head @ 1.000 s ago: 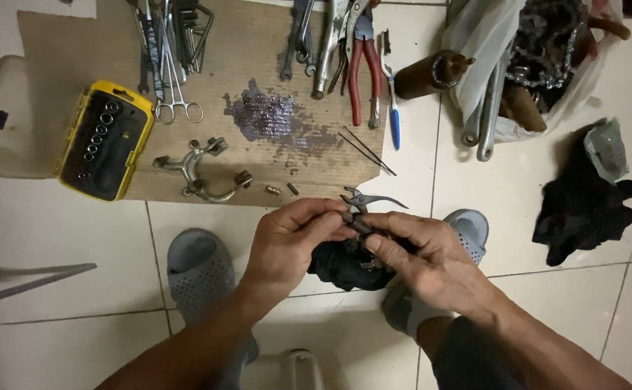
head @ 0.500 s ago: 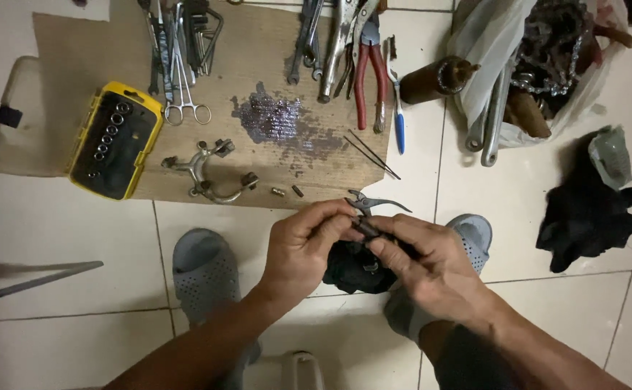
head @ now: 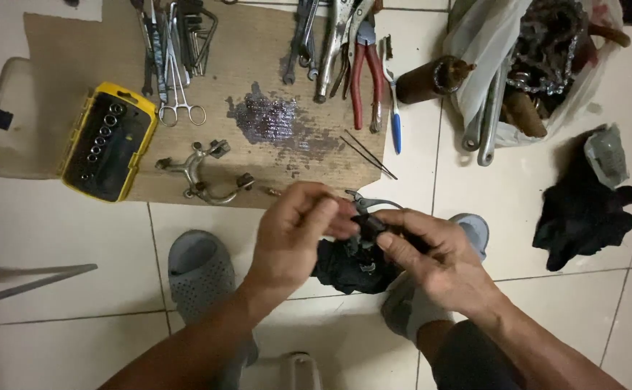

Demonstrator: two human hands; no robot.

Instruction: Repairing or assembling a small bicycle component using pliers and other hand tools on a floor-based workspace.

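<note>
Brake part (head: pixel 365 217), dark metal, stays pinched between both hands (head: pixel 373 245) over a black rag (head: pixel 345 269), scarcely moved since earlier.

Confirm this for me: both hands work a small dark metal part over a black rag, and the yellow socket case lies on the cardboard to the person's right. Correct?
Not quite. The head view shows the yellow socket case on the cardboard to the person's left. Both hands, left hand and right hand, do work the small dark metal part over the black rag.

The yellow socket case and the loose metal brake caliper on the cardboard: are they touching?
Apart. The head view shows bare cardboard between the yellow socket case and the metal brake caliper, plainly separating them.
</note>
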